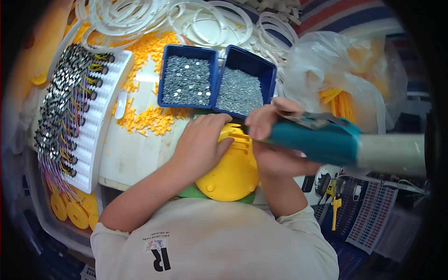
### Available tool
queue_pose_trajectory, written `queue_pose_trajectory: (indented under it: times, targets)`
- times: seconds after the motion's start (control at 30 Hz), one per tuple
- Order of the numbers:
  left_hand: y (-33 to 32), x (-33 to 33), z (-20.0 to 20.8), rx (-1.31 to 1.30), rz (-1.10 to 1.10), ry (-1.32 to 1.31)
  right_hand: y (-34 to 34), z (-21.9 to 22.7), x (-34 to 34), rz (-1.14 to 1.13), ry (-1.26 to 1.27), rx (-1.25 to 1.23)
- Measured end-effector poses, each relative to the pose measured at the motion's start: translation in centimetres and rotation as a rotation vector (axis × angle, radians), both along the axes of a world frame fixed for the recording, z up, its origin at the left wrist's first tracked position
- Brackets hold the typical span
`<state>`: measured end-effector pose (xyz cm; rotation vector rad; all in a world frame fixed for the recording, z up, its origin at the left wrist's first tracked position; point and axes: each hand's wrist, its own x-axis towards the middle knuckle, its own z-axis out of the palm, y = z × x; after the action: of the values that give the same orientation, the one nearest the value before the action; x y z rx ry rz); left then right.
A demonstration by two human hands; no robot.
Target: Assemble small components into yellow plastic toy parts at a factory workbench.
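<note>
A yellow rounded plastic housing (227, 175) lies in front of my body on a green pad (190, 191). My left hand (200, 140) grips its upper left side, fingers over the far edge and thumb at the slotted part. My right hand (262, 126) is wrapped round a teal electric screwdriver (312, 141), whose body points off to the right and is partly blurred. The dark tip of the tool is over the far end of the housing, close to my left fingertips. Whether a screw sits under the tip cannot be made out.
Beyond my hands stand two blue bins (186, 77) of small metal parts. Small yellow plastic pieces (149, 120) lie scattered to their left. A white foam tray (105, 112) holds wired components. White rings (126, 21) pile up at the back; a plastic bag (345, 74) holds yellow parts at right.
</note>
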<state>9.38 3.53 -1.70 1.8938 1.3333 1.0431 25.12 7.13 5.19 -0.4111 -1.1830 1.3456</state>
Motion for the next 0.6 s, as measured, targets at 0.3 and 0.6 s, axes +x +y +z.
queue_pose_trajectory:
  times: [0.3, 0.6]
  targets:
    - [2.3, 4.9, 2.5, 0.041, -0.365, 0.371, -0.7, -1.8, 6.0, -0.183, 0.044, -0.009]
    - [1.9, 4.8, 2.2, 0.132, -0.257, 0.279, -0.2, -4.1, 5.3, -0.152, 0.100, -0.149]
